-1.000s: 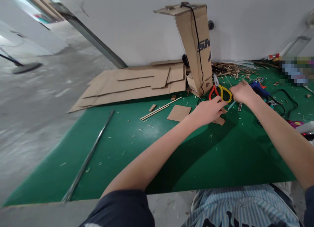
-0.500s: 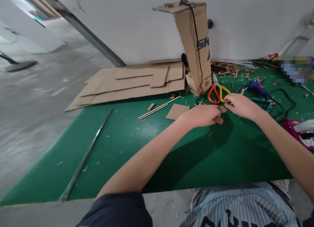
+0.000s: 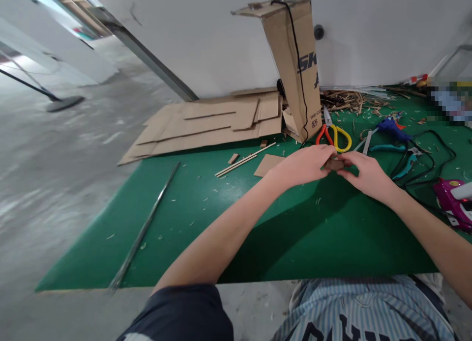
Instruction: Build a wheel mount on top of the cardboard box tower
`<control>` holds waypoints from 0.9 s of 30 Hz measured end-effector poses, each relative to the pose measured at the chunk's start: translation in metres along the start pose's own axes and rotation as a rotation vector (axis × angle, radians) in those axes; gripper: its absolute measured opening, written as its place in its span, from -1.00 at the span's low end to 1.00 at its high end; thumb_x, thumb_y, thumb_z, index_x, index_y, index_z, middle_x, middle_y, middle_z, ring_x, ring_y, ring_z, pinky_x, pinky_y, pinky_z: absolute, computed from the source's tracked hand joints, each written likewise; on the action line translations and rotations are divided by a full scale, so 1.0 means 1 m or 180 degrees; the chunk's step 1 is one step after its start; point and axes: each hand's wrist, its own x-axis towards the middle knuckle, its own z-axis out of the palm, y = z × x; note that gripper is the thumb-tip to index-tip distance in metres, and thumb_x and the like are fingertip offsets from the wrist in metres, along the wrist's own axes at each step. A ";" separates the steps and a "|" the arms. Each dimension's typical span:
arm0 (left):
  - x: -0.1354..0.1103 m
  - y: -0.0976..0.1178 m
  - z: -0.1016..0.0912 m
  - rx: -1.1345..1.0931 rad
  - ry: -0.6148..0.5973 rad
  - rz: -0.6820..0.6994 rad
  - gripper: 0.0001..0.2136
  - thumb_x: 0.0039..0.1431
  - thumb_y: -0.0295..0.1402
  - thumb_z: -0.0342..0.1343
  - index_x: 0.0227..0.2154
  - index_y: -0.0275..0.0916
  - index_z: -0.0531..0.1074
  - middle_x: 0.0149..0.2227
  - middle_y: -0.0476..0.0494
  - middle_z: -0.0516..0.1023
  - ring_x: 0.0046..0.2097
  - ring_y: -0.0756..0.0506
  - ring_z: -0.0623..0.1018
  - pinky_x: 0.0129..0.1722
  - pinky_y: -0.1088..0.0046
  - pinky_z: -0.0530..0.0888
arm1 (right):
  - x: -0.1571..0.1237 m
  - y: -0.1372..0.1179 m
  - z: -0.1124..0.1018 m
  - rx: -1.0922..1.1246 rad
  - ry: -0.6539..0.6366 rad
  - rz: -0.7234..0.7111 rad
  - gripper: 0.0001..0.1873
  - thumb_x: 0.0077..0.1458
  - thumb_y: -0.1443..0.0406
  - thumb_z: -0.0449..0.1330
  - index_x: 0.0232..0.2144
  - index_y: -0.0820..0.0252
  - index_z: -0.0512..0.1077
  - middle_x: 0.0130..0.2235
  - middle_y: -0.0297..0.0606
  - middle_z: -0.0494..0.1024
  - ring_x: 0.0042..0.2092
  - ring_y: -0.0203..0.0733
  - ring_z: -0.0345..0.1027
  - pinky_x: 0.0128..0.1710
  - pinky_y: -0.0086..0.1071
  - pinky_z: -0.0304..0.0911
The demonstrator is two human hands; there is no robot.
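Note:
My left hand [image 3: 304,165] and my right hand [image 3: 365,173] meet over the green table [image 3: 184,223], both pinching a small brown cardboard piece [image 3: 335,163] between their fingertips. A flat square of cardboard [image 3: 268,164] lies just left of my left hand. Scissors with one red and one yellow handle [image 3: 333,133] lie just beyond the hands, at the foot of a tall cardboard box [image 3: 295,66].
Flattened cardboard sheets [image 3: 206,125] lie at the table's back left, thin wooden sticks [image 3: 245,159] in front of them. A long metal rod [image 3: 143,230] lies at the left. Blue glue gun [image 3: 391,127], pliers, black cable and a pink tool [image 3: 452,203] sit at the right.
My right hand drew back from beside the scissors toward my left hand. Both hands now hold the small cardboard piece lifted off the table.

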 end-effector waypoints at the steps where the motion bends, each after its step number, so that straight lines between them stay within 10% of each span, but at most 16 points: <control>1: 0.000 0.000 0.000 -0.0051 0.0091 0.0029 -0.74 0.18 -0.46 0.06 -0.05 -0.27 0.39 -0.07 -0.22 0.56 -0.08 -0.18 0.57 -0.20 0.35 0.44 | 0.000 0.001 0.000 -0.0016 0.0083 -0.0041 -0.71 0.16 0.35 0.24 -0.04 0.15 0.46 -0.07 -0.12 0.62 -0.13 -0.06 0.55 -0.08 -0.14 0.48; 27: 0.000 -0.017 -0.014 -0.2271 0.0812 -0.0071 -0.58 0.09 -0.48 0.28 0.03 -0.26 0.42 -0.10 -0.18 0.60 -0.11 -0.05 0.63 -0.10 0.42 0.59 | 0.009 -0.008 0.012 -0.0127 0.0987 -0.0270 -0.95 0.24 0.28 0.21 -0.27 0.12 0.46 -0.24 -0.22 0.63 -0.29 -0.17 0.50 -0.30 -0.29 0.44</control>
